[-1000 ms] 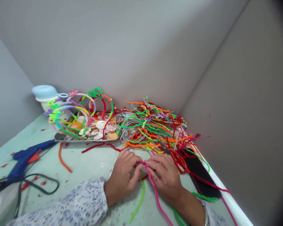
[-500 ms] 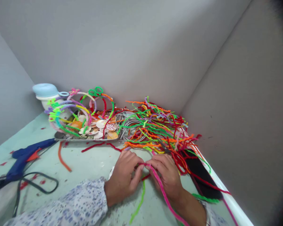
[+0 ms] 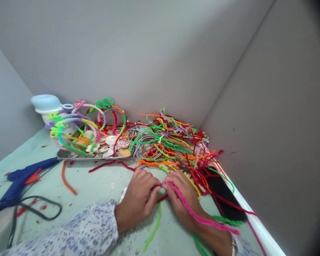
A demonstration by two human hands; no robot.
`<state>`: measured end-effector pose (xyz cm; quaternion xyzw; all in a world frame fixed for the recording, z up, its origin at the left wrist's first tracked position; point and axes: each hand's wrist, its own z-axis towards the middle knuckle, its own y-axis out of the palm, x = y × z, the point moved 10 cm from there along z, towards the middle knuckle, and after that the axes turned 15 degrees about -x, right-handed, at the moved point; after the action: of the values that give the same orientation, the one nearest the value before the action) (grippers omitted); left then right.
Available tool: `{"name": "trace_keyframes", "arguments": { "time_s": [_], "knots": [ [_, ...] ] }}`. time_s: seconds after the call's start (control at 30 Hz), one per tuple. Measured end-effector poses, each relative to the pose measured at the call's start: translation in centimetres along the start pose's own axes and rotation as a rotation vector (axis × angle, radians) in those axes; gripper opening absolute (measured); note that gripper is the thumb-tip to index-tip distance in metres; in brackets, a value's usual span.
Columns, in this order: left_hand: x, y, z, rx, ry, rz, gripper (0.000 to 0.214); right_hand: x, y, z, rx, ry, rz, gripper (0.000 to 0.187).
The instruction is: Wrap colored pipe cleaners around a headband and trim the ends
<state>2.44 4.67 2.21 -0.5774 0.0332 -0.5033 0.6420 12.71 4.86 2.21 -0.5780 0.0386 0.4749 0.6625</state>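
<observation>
My left hand (image 3: 137, 199) and my right hand (image 3: 183, 198) meet fingertip to fingertip over the pale green table (image 3: 101, 185). Both pinch the end of a pink pipe cleaner (image 3: 197, 215), which trails back over my right wrist. A green pipe cleaner (image 3: 152, 229) lies on the table below my hands. Just beyond my fingers spreads a tangled heap of pipe cleaners (image 3: 176, 147) in red, orange, green and purple.
A metal tray (image 3: 96, 154) at the back left holds shells and wrapped hoop headbands (image 3: 82, 124). A blue glue gun (image 3: 21, 179) with a black cord lies at the left. A light blue lidded pot (image 3: 46, 105) stands in the corner. A black phone (image 3: 224, 197) lies at the right edge.
The pink pipe cleaner's free end has swung from hanging down toward me to lying rightward across my right wrist. My hands have stayed together in nearly the same place.
</observation>
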Motion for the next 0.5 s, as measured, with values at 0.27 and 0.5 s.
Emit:
{"name": "trace_keyframes", "arguments": {
  "time_s": [0.27, 0.5],
  "knots": [
    [0.1, 0.1, -0.1, -0.010, 0.015, 0.010, 0.009, 0.8, 0.3, 0.4, -0.038, 0.079, 0.138, 0.019],
    [-0.1, 0.1, -0.1, -0.003, 0.003, 0.013, 0.009, 1.8, 0.6, 0.2, -0.028, 0.160, 0.221, 0.017]
  ]
}}
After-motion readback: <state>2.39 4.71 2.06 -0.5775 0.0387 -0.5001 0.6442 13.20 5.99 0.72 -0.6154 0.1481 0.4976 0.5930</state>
